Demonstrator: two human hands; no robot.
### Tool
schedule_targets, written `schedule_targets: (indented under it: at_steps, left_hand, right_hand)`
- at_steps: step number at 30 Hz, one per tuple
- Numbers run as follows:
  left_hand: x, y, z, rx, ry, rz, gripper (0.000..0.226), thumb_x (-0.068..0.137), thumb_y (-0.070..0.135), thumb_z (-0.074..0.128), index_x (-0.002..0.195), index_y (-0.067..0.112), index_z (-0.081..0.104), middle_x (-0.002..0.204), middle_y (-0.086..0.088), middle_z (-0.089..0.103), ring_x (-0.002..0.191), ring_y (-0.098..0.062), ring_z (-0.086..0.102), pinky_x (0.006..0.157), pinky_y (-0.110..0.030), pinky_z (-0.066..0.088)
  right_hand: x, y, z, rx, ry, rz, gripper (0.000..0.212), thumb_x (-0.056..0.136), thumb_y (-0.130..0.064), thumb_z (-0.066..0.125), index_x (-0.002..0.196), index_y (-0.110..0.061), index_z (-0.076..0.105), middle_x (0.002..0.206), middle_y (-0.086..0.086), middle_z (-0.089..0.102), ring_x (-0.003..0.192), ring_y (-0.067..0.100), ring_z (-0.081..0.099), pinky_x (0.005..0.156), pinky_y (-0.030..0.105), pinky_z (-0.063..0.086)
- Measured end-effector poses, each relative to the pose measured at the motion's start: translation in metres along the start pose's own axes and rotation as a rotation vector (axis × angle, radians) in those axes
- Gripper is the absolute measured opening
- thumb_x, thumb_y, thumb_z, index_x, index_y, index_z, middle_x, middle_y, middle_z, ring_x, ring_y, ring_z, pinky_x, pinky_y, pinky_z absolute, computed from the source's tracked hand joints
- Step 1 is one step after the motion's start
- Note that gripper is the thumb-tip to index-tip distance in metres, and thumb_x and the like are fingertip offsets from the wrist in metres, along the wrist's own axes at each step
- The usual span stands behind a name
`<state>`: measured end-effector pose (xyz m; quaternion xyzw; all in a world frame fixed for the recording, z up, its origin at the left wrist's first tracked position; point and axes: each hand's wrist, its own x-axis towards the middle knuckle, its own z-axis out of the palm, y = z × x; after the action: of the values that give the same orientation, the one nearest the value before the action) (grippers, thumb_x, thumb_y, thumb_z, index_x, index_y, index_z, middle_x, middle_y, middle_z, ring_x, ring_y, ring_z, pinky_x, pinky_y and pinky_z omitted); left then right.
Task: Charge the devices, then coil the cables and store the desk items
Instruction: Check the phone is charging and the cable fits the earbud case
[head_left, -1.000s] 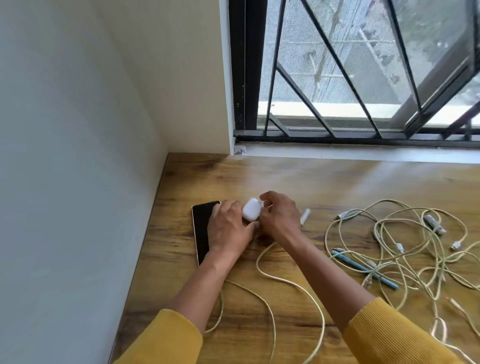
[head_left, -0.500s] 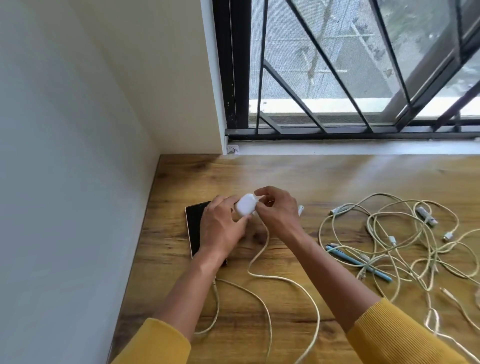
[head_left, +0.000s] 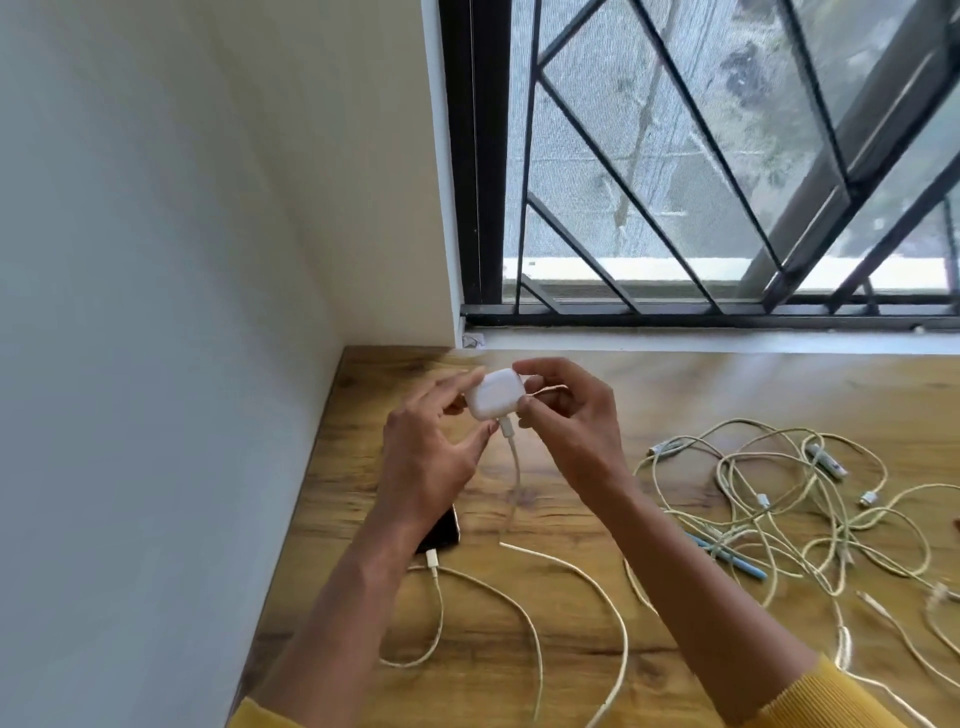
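Presently: desk (head_left: 675, 395) corner, wall left, window sill behind.
Earbud case (head_left: 492, 396), cable (head_left: 514, 467) plugged in, pinched between left hand (head_left: 426, 457) and right hand (head_left: 566, 421), above the desk.

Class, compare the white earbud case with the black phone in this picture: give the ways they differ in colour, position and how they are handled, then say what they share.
1. The earbud case is white and rounded; the phone is black and flat.
2. The case is held up above the desk; the phone lies on it.
3. The left hand and right hand hold the case; neither grips the phone, which the left wrist partly hides.
Shared: each has a pale cable plugged in.
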<state>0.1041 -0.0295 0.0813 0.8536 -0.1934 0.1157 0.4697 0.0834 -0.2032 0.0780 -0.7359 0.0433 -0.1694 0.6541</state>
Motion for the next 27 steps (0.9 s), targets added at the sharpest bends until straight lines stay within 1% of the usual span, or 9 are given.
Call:
schedule_targets:
  at_steps: [3,6,7,9,11,14,18,21,27]
  left_hand:
    - [0.004,0.016,-0.012,-0.006,0.020,0.062,0.065,0.080,0.012,0.090,0.140,0.019,0.066,0.132,0.005,0.066,0.117,-0.009,0.063,0.099,-0.030,0.058]
    - [0.006,0.033,-0.024,0.006,0.040,0.116,0.066,0.080,0.008,0.089,0.141,0.017,0.066,0.134,0.001,0.065,0.121,-0.010,0.062,0.102,-0.012,0.048]
    - [0.006,0.039,-0.028,0.006,0.048,0.136,0.066,0.080,0.006,0.089,0.141,0.016,0.066,0.133,-0.001,0.066,0.121,-0.010,0.061,0.102,-0.008,0.045]
    - [0.006,0.051,-0.033,0.003,0.057,0.179,0.066,0.079,0.006,0.089,0.140,0.014,0.066,0.132,-0.002,0.066,0.121,-0.008,0.060,0.102,-0.006,0.043]
    - [0.005,0.061,-0.037,-0.012,0.056,0.216,0.065,0.080,0.007,0.089,0.140,0.013,0.066,0.132,-0.001,0.066,0.122,-0.008,0.061,0.104,-0.011,0.045]
    - [0.004,0.072,-0.040,-0.039,0.057,0.259,0.064,0.081,0.006,0.088,0.140,0.013,0.066,0.133,0.000,0.065,0.126,-0.011,0.061,0.108,-0.023,0.051]
    - [0.004,0.080,-0.040,-0.046,0.049,0.288,0.063,0.083,0.007,0.086,0.142,0.013,0.065,0.136,0.001,0.064,0.129,-0.011,0.059,0.109,-0.027,0.052]
    - [0.004,0.084,-0.039,-0.052,0.039,0.301,0.063,0.084,0.005,0.086,0.143,0.013,0.065,0.138,0.001,0.063,0.131,-0.016,0.059,0.109,-0.031,0.053]
    - [0.006,0.090,-0.039,-0.136,-0.002,0.327,0.063,0.085,-0.004,0.082,0.143,0.012,0.064,0.139,-0.001,0.062,0.129,-0.023,0.061,0.098,-0.041,0.060]
  right_hand:
    - [-0.003,-0.024,-0.004,0.026,-0.006,-0.078,0.031,0.087,0.008,0.071,0.112,-0.011,0.075,0.092,0.004,0.074,0.077,0.019,0.071,0.072,0.056,0.062]
    - [-0.006,-0.040,-0.009,0.054,0.006,-0.141,0.032,0.087,0.007,0.071,0.114,-0.011,0.075,0.093,0.008,0.073,0.078,0.021,0.070,0.071,0.053,0.061]
    - [-0.007,-0.045,-0.011,0.066,0.008,-0.161,0.033,0.086,0.004,0.070,0.115,-0.012,0.075,0.094,0.009,0.072,0.078,0.023,0.069,0.070,0.050,0.060]
    - [-0.010,-0.053,-0.016,0.074,0.007,-0.204,0.036,0.085,0.002,0.069,0.118,-0.013,0.075,0.095,0.011,0.070,0.079,0.023,0.067,0.069,0.040,0.056]
    - [-0.014,-0.060,-0.021,0.055,0.010,-0.262,0.040,0.085,0.004,0.069,0.120,-0.014,0.075,0.097,0.012,0.068,0.080,0.024,0.066,0.072,0.035,0.055]
    - [-0.019,-0.069,-0.028,0.032,0.019,-0.313,0.042,0.084,0.007,0.068,0.119,-0.015,0.074,0.101,0.016,0.068,0.081,0.029,0.068,0.071,0.038,0.058]
    - [-0.023,-0.077,-0.033,0.046,0.027,-0.333,0.040,0.083,0.008,0.067,0.119,-0.010,0.073,0.105,0.017,0.069,0.084,0.028,0.069,0.072,0.037,0.057]
    - [-0.024,-0.081,-0.036,0.058,0.043,-0.342,0.040,0.082,0.008,0.067,0.119,-0.008,0.073,0.105,0.017,0.070,0.084,0.028,0.069,0.074,0.040,0.058]
    - [-0.026,-0.089,-0.043,0.076,0.060,-0.384,0.042,0.083,0.009,0.067,0.120,-0.008,0.074,0.105,0.017,0.069,0.087,0.029,0.068,0.077,0.037,0.056]
